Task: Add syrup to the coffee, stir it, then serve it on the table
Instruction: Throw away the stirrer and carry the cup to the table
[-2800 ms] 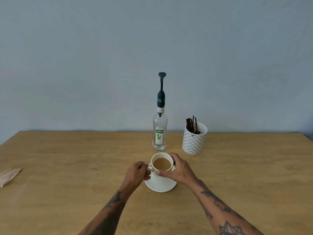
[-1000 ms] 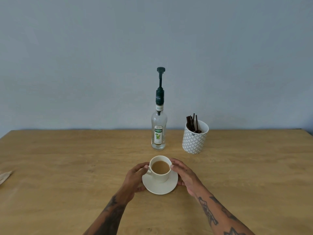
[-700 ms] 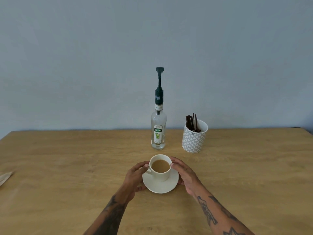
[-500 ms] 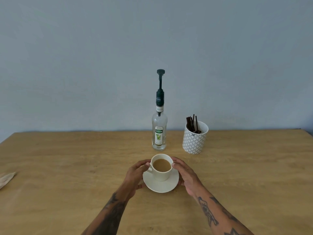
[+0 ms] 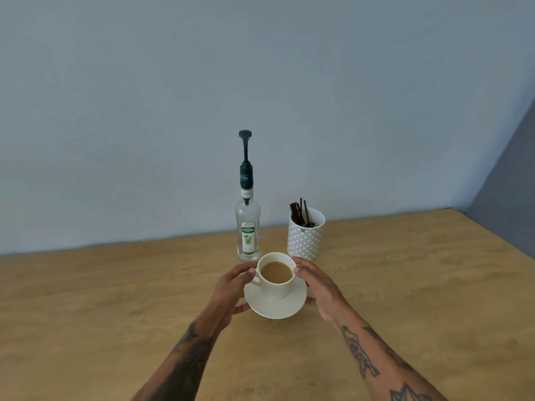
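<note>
A cream cup (image 5: pixel 275 287) of milky coffee stands on a cream saucer (image 5: pixel 275 309) in the middle of the wooden table (image 5: pixel 86 314). My left hand (image 5: pixel 228 293) grips the saucer's left edge, its thumb against the cup's handle. My right hand (image 5: pixel 318 287) holds the saucer's right edge, thumb touching the cup's rim. The saucer looks tilted and slightly raised, with a shadow under it. Just behind the cup stands the clear syrup bottle (image 5: pixel 248 227), its dark green pump upright.
A white patterned holder (image 5: pixel 306 238) with several dark stirrers (image 5: pixel 299 211) stands right of the bottle, close behind my right hand. A grey wall runs along the table's far edge, and the table's right corner is in view.
Both hands stay on the saucer and cup. The cup and saucer have shifted a little toward the bottle and seem lifted. The view has tilted, so the table edge now slants.
</note>
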